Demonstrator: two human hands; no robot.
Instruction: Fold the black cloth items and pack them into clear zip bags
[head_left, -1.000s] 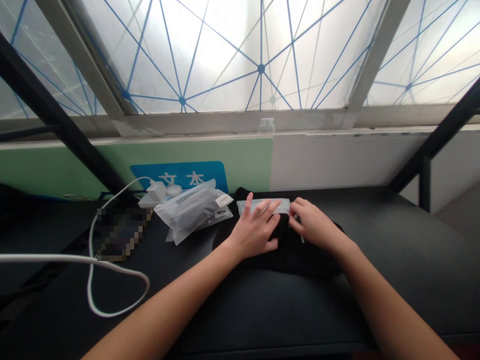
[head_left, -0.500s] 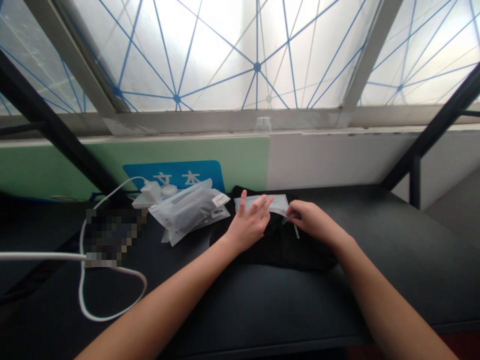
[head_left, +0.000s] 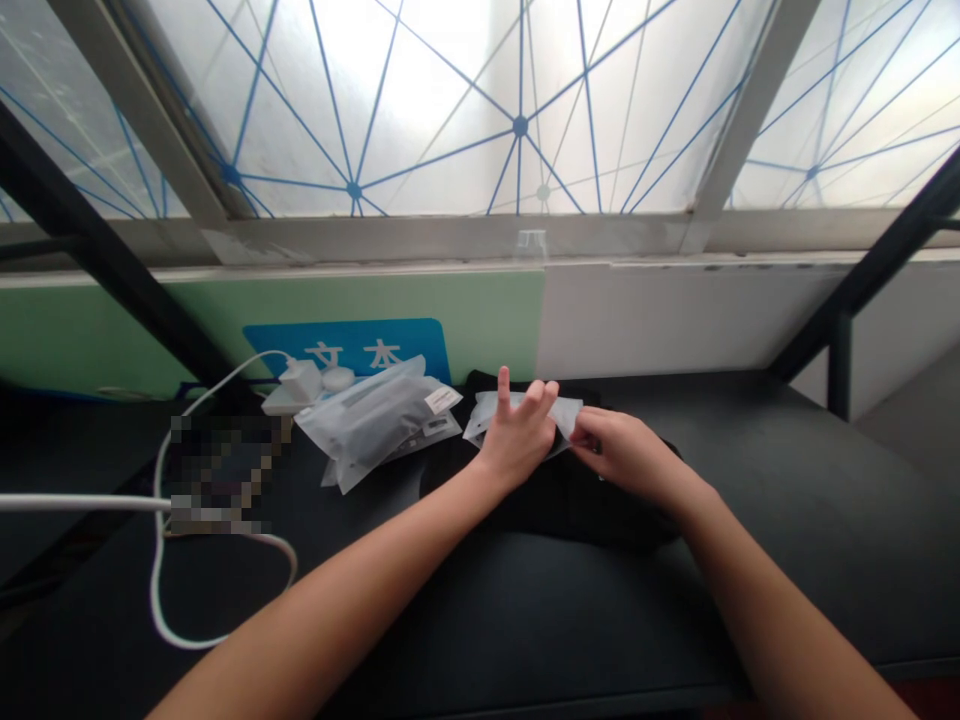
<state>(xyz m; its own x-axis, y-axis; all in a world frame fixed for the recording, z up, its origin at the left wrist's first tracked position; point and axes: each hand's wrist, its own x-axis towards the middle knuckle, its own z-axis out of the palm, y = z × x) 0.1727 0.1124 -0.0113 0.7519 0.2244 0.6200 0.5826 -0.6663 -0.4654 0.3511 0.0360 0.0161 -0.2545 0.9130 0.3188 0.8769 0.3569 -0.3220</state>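
A translucent plastic bag (head_left: 491,408) lies over a dark cloth bundle or bag (head_left: 540,505) on the black surface. My left hand (head_left: 519,435) reaches across the plastic bag, little finger stretched up and the others bent. Its thumb and fingertips are mostly hidden, but they seem to pinch the bag near its right part. With fingers closed, my right hand (head_left: 611,443) grips the bag's right edge, close beside my left hand. Whatever is inside this bag cannot be made out.
Left of my hands rest frosted zip bags (head_left: 379,420) with a white label. Behind them is a white charger plug (head_left: 301,380) with a white cable (head_left: 156,580) looping at left. A blurred-out object (head_left: 225,470) lies nearby. Black metal posts (head_left: 817,300) flank the window wall.
My left hand has shifted right, closer to my right hand. The plastic bag is bent and tilted more between them. The view has moved slightly.
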